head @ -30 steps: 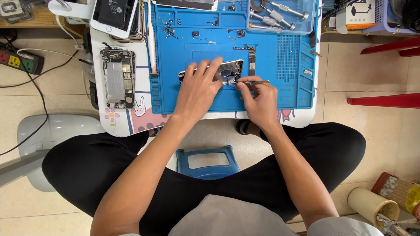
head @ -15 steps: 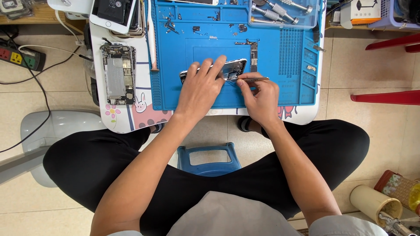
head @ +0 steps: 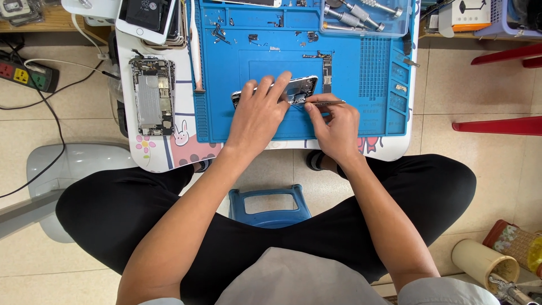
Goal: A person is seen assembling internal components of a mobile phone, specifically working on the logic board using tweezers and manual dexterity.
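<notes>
An opened silver phone body with its inner parts exposed [head: 296, 90] is laid at a slight tilt near the middle of a blue silicone repair mat [head: 226, 121], which covers most of a small white table with cartoon prints [head: 164, 152]. The left hand [head: 257, 116] is pressed flat over the left half of the phone body, fingers spread and extended toward the far side, so that only the right part of the phone is seen beyond the fingertips. The right hand [head: 336, 124] is placed just to the near right of the phone, its fingers pinched together on a thin metal tool [head: 327, 103]; the tool is held almost level, its tip directed at the phone's near right edge. Whether the tip is touching the phone cannot be told. To the left of the mat, a second opened phone with a grey shield plate [head: 152, 96] is laid on the bare table. At the far right of the mat, a clear plastic tray of silver screwdrivers [head: 364, 17] is seen. A blue plastic stool [head: 270, 206] is visible between the crossed legs.
</notes>
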